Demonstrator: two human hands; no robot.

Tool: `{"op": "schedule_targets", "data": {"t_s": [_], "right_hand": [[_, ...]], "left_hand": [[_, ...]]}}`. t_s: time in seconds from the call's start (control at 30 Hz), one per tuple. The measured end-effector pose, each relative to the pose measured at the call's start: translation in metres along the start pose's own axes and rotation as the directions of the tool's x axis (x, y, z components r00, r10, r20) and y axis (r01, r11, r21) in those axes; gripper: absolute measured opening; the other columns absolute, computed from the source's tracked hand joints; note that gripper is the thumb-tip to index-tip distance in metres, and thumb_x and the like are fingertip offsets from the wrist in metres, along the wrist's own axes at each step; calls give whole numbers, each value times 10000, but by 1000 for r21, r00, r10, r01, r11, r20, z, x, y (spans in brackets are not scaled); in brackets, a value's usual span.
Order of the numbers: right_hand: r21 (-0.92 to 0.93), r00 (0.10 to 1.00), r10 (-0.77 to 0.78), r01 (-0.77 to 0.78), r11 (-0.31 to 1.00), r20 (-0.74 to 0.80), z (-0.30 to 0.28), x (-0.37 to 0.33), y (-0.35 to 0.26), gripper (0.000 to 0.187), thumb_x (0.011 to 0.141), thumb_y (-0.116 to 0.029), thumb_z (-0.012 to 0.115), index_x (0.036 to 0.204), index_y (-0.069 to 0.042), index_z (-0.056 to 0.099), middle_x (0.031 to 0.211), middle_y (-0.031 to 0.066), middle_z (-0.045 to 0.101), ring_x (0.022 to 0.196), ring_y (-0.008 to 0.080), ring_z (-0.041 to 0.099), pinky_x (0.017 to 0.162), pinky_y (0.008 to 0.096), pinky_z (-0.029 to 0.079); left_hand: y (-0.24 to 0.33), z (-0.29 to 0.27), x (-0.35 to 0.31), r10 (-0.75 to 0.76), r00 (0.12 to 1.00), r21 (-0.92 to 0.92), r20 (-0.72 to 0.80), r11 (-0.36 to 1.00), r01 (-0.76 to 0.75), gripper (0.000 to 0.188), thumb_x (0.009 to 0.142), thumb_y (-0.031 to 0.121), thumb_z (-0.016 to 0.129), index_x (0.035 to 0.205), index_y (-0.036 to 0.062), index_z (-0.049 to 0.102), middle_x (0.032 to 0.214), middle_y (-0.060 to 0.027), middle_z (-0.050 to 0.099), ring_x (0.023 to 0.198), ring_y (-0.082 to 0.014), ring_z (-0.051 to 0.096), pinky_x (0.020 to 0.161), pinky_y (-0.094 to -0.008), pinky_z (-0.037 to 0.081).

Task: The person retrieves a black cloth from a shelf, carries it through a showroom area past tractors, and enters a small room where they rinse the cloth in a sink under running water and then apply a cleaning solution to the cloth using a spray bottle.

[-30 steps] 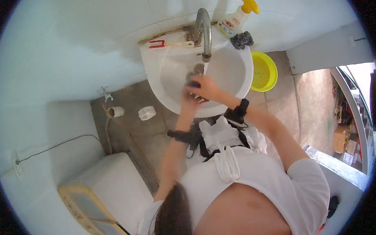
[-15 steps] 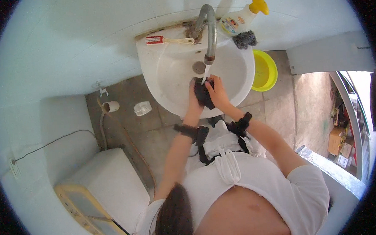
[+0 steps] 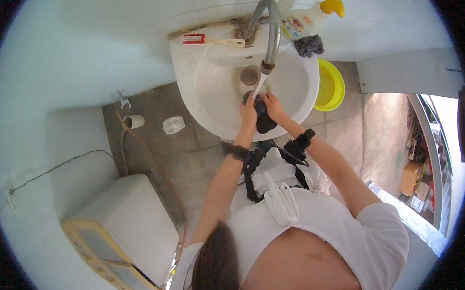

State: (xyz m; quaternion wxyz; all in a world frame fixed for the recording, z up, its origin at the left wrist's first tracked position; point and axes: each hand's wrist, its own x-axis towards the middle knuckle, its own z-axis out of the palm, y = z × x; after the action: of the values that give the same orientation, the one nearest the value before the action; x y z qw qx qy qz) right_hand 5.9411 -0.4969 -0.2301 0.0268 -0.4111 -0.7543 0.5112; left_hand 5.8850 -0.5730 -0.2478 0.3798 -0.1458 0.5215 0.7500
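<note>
A dark, soft, cloth-like item (image 3: 265, 124) is held under the running water, over the near part of the white sink (image 3: 209, 97). Its exact kind cannot be made out. My left hand (image 3: 248, 113) is closed on its left side, close to the stream. On the other side my right hand (image 3: 275, 109) grips it, fingers bent around its upper edge. Water pours from the curved metal faucet (image 3: 275, 37) onto the item between my hands. Part of the item is hidden behind my fingers.
A red-and-white brush (image 3: 194, 39) lies on the sink's back ledge. At the right stand a spray bottle (image 3: 312, 17) with a yellow head and a dark scrubber (image 3: 308, 46). A yellow basin (image 3: 338, 86) is on the floor; a white washing machine (image 3: 126, 217) stands at the left.
My grip on the dark item has shifted: the left fingers now lie over its top, and the right hand has moved to its side. The whole view has turned slightly.
</note>
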Motion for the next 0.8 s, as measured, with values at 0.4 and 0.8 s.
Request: {"op": "schedule_targets", "data": {"t_s": [0.4,0.8], "right_hand": [[-141,958,-248,268,953,145,-3,30,21,239,852,-258,464,901,-28,504,812,201,565,766,381,539,647,432,420],[-116,869,-491,495,861,70,-17,23,4,151,845,-186,503,899,-45,508,760,137,527,703,305,510,648,357,416]], "left_hand": [[4,-9,-9,53,998,340,-27,940,-40,543,811,405,528,1109,-45,473,1052,-161,532,958,-247,501,822,-315,379],[5,-11,-13,-8,1000,380,16,925,1,495,808,356,551,1161,35,418,1052,-114,527,956,-221,495,830,-310,377]]}}
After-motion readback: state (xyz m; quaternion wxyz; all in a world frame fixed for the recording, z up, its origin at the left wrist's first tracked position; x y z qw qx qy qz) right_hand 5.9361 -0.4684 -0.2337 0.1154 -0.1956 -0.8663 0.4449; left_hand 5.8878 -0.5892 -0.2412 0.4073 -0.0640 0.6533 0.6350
